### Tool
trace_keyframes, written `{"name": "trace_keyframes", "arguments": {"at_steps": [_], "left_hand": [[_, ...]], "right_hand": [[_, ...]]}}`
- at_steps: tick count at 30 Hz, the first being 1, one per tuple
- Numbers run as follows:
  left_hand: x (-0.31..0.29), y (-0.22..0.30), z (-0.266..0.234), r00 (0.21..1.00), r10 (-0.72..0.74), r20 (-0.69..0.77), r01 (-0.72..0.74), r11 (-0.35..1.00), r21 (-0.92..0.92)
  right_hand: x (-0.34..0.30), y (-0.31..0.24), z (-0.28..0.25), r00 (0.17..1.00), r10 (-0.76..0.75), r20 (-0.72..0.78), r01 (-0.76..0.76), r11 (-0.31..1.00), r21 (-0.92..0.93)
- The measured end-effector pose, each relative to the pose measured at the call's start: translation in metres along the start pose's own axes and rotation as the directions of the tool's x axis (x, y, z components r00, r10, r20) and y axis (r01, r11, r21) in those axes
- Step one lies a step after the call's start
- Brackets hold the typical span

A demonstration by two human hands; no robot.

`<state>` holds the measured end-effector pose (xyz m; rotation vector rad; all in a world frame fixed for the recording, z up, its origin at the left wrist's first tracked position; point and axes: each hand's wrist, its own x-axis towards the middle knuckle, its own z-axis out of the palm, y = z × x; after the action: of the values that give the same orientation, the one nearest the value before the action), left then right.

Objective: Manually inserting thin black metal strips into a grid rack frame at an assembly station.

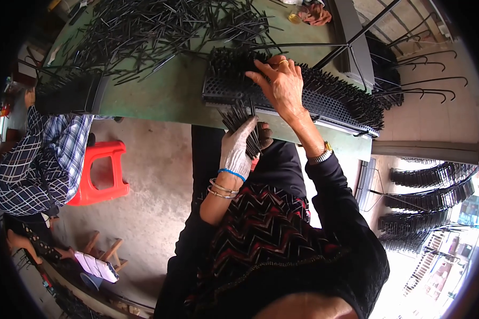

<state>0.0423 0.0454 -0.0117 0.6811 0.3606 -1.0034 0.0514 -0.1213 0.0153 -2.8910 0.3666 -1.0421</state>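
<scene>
Far left: co-worker in a checked shirt (18,173) beside the green worktop (154,101). Red plastic stool (121,175) on the floor (149,170), small wooden stool (112,250) lower down. On the worktop's left end, a dark bristly block (72,98); right of it, along the far side, a big loose pile of black sticks (159,29). Centre: left hand (234,151), in a whitish glove, just off the worktop's near edge, fingers closed around a bundle of black sticks (234,118) fanned upward, tops close to the holed black tray (237,94). Tray lies along the near edge, standing sticks packed in its rows, some near-side holes bare. Right hand (287,87), bare, over the tray's left part, fingers bent, at the stick tops; can't tell whether they grip one. Far right: wall hooks (436,82), hanging rows of black parts (431,178).
</scene>
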Motion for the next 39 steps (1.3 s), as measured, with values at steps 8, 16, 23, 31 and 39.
{"name": "trace_keyframes", "arguments": {"at_steps": [8,16,23,31,39], "left_hand": [[-0.004,0.003,0.003,1.000,0.010,0.022,-0.011,0.998,0.055],[-0.004,0.002,0.008,1.000,-0.007,-0.017,0.009,0.990,0.140],[0.006,0.008,0.009,0.995,-0.066,-0.069,0.071,0.994,0.078],[0.023,-0.007,0.007,0.999,-0.043,-0.022,0.044,0.998,0.040],[0.017,-0.005,0.008,0.994,-0.062,-0.086,0.065,0.997,0.030]], "right_hand": [[-0.019,-0.003,-0.039,0.766,0.086,0.637,-0.562,0.569,0.600],[-0.017,0.004,-0.052,0.625,0.070,0.777,-0.717,0.443,0.537],[-0.005,0.002,-0.060,0.866,0.411,0.285,-0.497,0.648,0.576],[-0.012,0.005,-0.030,0.911,0.375,0.169,-0.406,0.754,0.517],[-0.008,0.012,-0.022,0.909,0.337,0.244,-0.414,0.680,0.605]]}}
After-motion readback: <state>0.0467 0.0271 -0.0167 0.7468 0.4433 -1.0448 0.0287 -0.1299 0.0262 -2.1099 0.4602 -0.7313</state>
